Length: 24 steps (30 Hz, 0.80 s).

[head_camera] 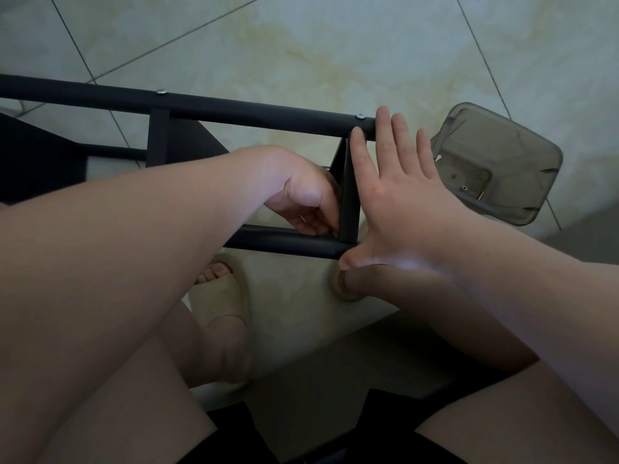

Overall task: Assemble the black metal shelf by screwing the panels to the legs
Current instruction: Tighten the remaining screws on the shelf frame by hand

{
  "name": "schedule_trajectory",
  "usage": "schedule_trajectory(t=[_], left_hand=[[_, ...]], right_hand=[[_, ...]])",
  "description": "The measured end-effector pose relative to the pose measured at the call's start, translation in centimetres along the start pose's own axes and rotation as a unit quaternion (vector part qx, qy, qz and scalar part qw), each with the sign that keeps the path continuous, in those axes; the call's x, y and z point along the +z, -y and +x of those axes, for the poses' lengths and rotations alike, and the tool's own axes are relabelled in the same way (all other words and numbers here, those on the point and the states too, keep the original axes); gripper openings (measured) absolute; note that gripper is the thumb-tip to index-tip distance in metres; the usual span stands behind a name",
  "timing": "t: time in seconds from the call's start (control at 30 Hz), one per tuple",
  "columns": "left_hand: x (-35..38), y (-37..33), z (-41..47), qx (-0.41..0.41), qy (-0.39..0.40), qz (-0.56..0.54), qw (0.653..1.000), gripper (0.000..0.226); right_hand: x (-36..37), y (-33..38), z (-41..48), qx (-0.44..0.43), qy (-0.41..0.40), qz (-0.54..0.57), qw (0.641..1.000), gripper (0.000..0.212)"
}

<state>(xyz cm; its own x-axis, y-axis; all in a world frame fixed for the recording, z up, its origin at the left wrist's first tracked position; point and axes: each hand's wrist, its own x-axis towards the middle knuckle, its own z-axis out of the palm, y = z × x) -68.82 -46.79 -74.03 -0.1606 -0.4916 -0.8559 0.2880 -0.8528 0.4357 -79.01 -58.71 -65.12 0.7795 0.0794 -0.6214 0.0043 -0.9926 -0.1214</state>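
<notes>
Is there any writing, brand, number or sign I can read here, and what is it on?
None: nothing readable shows in this view.
Black metal tube frame: plain paint, no label or number.
Smoky translucent plastic tray: no marking visible.
Beige foam slide sandal: no brand visible.

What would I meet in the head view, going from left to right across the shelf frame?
Screw on the far leg → left hand → black panel seen edge-on → right hand → grey plastic tray on the floor.
</notes>
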Motion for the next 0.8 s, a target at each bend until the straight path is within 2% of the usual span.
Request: schedule_trajectory(t=[0.4, 0.5, 0.63, 0.8], left_hand=[[0.47, 0.44, -0.53, 0.028, 0.025, -0.073, 0.997, 0.038], [0.24, 0.37, -0.68, 0.029, 0.011, -0.051, 0.998, 0.026], [-0.12, 0.2, -0.68, -0.01, -0.036, 0.045, 0.998, 0.015], [0.14, -0.04, -0.55, -0.017, -0.021, 0.04, 0.999, 0.006]], right_hand=[[0.14, -0.09, 0.11, -0.002, -0.004, 0.01, 1.0, 0.156], [0.11, -0.05, 0.14, -0.001, -0.003, 0.009, 1.0, 0.156], [0.06, -0.03, 0.15, 0.001, -0.003, 0.007, 1.0, 0.156], [0.19, 0.18, 0.0, 0.003, -0.005, 0.01, 1.0, 0.156]])
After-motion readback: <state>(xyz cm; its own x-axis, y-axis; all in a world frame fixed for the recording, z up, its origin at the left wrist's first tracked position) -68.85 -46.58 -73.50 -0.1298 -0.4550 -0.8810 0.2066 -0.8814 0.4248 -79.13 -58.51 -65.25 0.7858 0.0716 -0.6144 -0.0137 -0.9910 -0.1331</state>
